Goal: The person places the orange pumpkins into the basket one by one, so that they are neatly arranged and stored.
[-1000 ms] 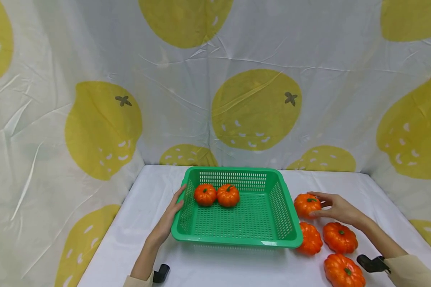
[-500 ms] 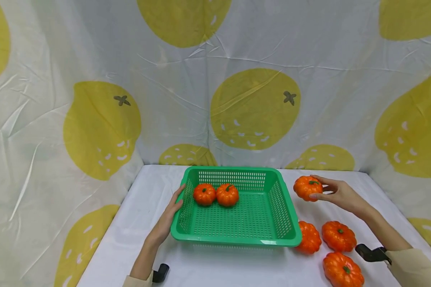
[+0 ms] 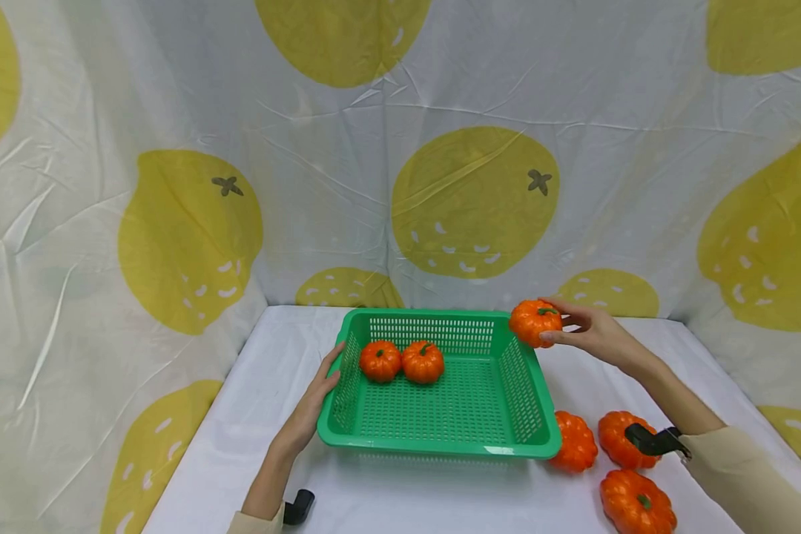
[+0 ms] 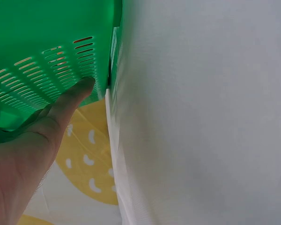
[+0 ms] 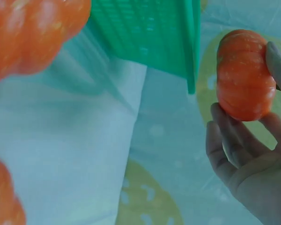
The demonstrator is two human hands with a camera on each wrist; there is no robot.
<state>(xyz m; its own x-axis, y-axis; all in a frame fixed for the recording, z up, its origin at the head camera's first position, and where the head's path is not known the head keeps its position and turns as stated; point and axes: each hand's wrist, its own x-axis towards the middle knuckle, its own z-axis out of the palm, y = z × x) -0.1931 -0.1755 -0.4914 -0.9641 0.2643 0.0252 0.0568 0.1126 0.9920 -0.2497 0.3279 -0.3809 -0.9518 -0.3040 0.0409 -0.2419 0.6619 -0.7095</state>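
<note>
A green plastic basket (image 3: 440,448) stands on the white-covered table, with two small orange pumpkins, a left one (image 3: 380,361) and a right one (image 3: 423,363), side by side toward its back left. My left hand (image 3: 305,417) rests against the basket's left side, its fingers fairly straight along the outer wall; in the left wrist view one finger (image 4: 75,96) touches the slotted wall. Raised at the basket's back right corner, my right hand (image 3: 595,337) pinches another orange pumpkin (image 3: 532,323) between thumb and fingers. The right wrist view shows that pumpkin (image 5: 245,77) apart from the basket wall.
To the right of the basket lie three more orange pumpkins: one against its front right corner (image 3: 575,443), one partly behind the right wrist mount (image 3: 617,439), one nearer the front (image 3: 637,502). A lemon-print cloth (image 3: 327,185) hangs behind and at the sides.
My right hand has lifted the pumpkin off the table and carried it up and left to the basket's back right corner. My left hand has stayed on the basket's side.
</note>
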